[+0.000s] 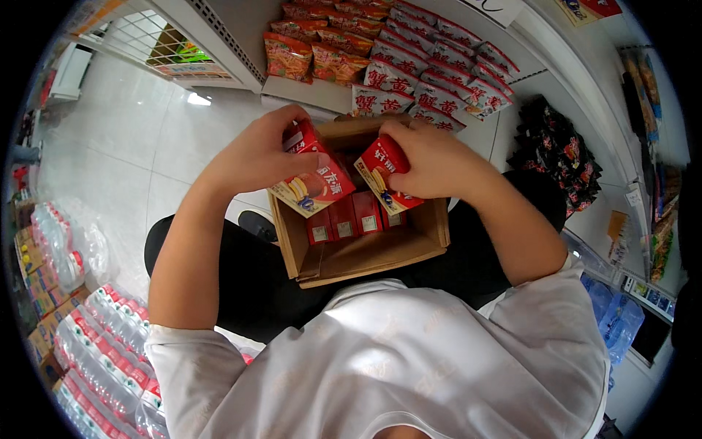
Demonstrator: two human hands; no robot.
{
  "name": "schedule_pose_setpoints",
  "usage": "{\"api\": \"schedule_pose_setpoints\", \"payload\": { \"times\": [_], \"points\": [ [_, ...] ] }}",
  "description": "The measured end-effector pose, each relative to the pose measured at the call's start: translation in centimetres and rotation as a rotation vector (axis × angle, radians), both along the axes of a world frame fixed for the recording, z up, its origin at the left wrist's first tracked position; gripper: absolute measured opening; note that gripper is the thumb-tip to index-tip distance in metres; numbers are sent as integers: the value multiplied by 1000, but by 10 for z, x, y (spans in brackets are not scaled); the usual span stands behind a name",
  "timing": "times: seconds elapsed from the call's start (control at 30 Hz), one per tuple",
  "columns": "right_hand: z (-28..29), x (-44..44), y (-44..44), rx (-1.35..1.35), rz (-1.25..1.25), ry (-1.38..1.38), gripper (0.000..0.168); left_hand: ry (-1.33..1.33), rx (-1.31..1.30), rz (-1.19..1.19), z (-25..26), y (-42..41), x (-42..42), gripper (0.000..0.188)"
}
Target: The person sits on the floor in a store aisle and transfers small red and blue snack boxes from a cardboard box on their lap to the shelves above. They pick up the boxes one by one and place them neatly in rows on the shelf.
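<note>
An open cardboard carton (378,263) sits before me, between my knees. My left hand (274,156) grips a red and cream snack box (315,189) above the carton's left side, thumb on its printed face. In my right hand (419,156) is a similar red box (384,175), tilted over the carton's right part. Both show a picture of round filled cakes and bear writing. Below them, several red boxes (343,222) stand in a row inside the carton, partly covered by the held boxes. The carton's near part shows bare cardboard.
Orange snack bags (288,57) and white-and-red snack bags (389,77) fill the low shelf ahead. Black packets (559,153) are piled on the right. Wrapped bottle packs (104,351) stand at the left, beside the tiled floor (131,142). A wire-mesh rack (142,38) is at upper left.
</note>
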State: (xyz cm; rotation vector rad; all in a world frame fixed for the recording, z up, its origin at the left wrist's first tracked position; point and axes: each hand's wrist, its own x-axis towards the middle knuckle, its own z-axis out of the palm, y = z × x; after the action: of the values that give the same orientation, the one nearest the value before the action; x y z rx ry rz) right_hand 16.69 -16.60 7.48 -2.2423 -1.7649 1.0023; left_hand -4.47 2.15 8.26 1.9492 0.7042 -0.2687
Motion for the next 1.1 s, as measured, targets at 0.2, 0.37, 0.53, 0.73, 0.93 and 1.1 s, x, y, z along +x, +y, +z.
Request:
{"api": "schedule_pose_setpoints", "payload": {
  "times": [0.2, 0.37, 0.53, 0.73, 0.93, 1.1],
  "points": [
    [-49, -28, 7, -3, -181, -45, 71, -42, 142, 16, -6, -4, -2, 58],
    [-62, -48, 6, 3, -187, -57, 70, -50, 182, 29, -4, -8, -3, 59],
    [-98, -50, 0, 97, -245, -73, 69, -100, 224, 24, -9, -9, -12, 61],
    [-123, -53, -1, 105, -404, -21, 69, -129, 253, 6, -2, -14, -18, 60],
    [-168, -41, 2, -5, -393, 50, 70, -164, 260, 7, -1, -15, -21, 61],
    [-204, -43, 3, -7, -522, 474, 62, -140, 242, -4, 1, -16, -20, 62]
  ]
}}
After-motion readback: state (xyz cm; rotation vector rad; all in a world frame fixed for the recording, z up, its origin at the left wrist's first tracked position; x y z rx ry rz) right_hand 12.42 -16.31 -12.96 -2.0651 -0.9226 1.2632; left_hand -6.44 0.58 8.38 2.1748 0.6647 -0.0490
